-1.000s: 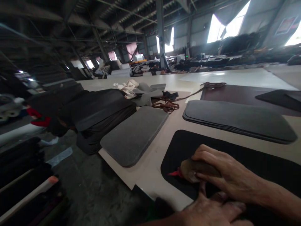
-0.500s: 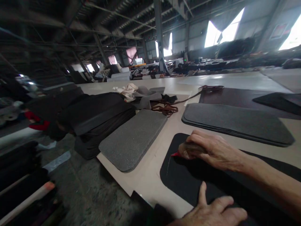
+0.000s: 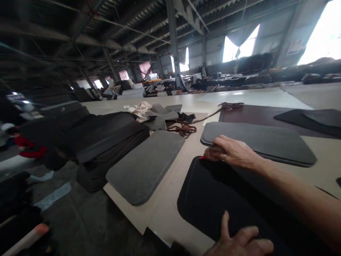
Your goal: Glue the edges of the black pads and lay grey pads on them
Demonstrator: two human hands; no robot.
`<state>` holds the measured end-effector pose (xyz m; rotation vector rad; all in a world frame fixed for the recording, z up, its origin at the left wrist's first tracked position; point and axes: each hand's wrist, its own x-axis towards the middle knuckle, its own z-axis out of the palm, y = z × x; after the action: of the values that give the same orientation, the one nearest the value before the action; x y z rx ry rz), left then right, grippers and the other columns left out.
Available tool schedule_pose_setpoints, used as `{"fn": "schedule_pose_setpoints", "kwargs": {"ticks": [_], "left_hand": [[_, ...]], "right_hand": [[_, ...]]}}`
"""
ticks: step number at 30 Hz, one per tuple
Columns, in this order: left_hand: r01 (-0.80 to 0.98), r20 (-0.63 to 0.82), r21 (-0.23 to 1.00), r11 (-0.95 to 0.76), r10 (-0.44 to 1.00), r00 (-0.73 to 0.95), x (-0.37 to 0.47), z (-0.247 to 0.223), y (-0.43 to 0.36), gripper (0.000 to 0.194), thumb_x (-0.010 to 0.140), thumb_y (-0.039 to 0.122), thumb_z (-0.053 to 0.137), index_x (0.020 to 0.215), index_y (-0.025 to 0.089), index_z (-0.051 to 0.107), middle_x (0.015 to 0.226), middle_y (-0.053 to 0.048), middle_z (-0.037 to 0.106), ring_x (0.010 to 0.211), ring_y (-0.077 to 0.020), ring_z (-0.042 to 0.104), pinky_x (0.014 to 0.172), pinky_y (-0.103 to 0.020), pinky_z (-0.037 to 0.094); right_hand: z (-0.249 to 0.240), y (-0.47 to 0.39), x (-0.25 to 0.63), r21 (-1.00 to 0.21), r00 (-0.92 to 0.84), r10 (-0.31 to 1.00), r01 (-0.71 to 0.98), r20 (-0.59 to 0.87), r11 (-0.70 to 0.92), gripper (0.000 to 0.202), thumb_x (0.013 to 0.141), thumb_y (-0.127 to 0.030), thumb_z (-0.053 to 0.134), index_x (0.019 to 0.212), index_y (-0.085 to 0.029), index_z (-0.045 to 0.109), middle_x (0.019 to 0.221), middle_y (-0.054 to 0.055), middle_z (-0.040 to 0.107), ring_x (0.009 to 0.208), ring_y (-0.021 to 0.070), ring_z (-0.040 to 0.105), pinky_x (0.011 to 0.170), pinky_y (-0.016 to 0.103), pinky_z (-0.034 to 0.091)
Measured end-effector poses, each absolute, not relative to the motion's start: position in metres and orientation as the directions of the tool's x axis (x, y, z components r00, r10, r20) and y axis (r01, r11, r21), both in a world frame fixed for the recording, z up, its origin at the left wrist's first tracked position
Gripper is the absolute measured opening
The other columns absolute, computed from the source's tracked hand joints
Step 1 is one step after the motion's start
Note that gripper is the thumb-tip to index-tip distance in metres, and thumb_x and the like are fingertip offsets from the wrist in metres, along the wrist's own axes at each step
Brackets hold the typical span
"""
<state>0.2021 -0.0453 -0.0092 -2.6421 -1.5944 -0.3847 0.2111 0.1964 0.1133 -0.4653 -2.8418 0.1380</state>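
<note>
Warehouse cutting table: right hand grips a red-tipped marker at the black mat's far edge; left hand, spread flat, pins its near edge. Slackened pressure could skew the line.

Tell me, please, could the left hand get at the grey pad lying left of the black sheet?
Probably yes: the left hand rests flat on the black sheet, and only bare table separates it from the grey pad.
</note>
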Motion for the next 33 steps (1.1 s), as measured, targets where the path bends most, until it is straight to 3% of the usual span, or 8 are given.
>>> {"fn": "schedule_pose_setpoints", "kwargs": {"ticks": [6, 18, 24, 28, 33], "left_hand": [[0.892, 0.304, 0.034, -0.450, 0.855, 0.420, 0.207, -0.015, -0.042, 0.034, 0.106, 0.047, 0.033, 0.123, 0.031, 0.058, 0.142, 0.004, 0.056, 0.134, -0.0225, 0.048, 0.114, -0.064, 0.038], [0.908, 0.596, -0.026, -0.418, 0.722, 0.350, 0.206, -0.030, -0.036, 0.019, 0.099, 0.042, 0.056, 0.110, 0.030, 0.065, 0.121, 0.005, 0.068, 0.119, -0.0198, 0.060, 0.121, -0.064, 0.024], [0.876, 0.392, 0.001, -0.482, 0.806, 0.443, 0.197, -0.022, -0.039, 0.027, 0.100, 0.033, 0.053, 0.126, 0.029, 0.059, 0.131, -0.004, 0.065, 0.127, -0.0260, 0.056, 0.115, -0.066, 0.033], [0.861, 0.278, 0.112, -0.497, 0.847, 0.453, 0.190, -0.023, -0.042, 0.041, 0.099, 0.047, 0.052, 0.137, 0.030, 0.052, 0.141, -0.007, 0.058, 0.134, -0.0315, 0.051, 0.108, -0.071, 0.039], [0.864, 0.142, 0.234, -0.445, 0.895, 0.422, 0.183, -0.027, -0.043, 0.053, 0.096, 0.057, 0.052, 0.144, 0.035, 0.044, 0.151, -0.008, 0.048, 0.142, -0.0360, 0.041, 0.106, -0.080, 0.029]], "right_hand": [[0.135, 0.203, 0.230, -0.108, -0.931, 0.312, 0.296, 0.190, 0.949, 0.017, 0.094, -0.038, 0.054, 0.101, -0.022, 0.051, 0.099, 0.002, 0.056, 0.080, 0.0165, 0.056, 0.064, 0.028, 0.029], [0.154, 0.231, 0.318, -0.115, -0.877, 0.474, 0.465, 0.075, 0.878, 0.020, 0.088, -0.040, 0.057, 0.100, -0.025, 0.054, 0.100, 0.001, 0.059, 0.087, 0.0196, 0.058, 0.068, 0.029, 0.031], [0.158, 0.230, 0.378, -0.109, -0.809, 0.588, 0.584, 0.006, 0.805, 0.020, 0.089, -0.041, 0.054, 0.099, -0.024, 0.053, 0.102, 0.003, 0.058, 0.088, 0.0208, 0.056, 0.070, 0.031, 0.034], [0.157, 0.227, 0.413, -0.140, -0.757, 0.653, 0.647, -0.006, 0.749, 0.021, 0.089, -0.042, 0.052, 0.098, -0.023, 0.054, 0.100, 0.004, 0.059, 0.089, 0.0218, 0.057, 0.071, 0.031, 0.036], [0.159, 0.222, 0.453, -0.160, -0.674, 0.738, 0.729, 0.002, 0.666, 0.021, 0.087, -0.041, 0.054, 0.097, -0.022, 0.055, 0.099, 0.005, 0.061, 0.085, 0.0215, 0.059, 0.067, 0.030, 0.036]]}}
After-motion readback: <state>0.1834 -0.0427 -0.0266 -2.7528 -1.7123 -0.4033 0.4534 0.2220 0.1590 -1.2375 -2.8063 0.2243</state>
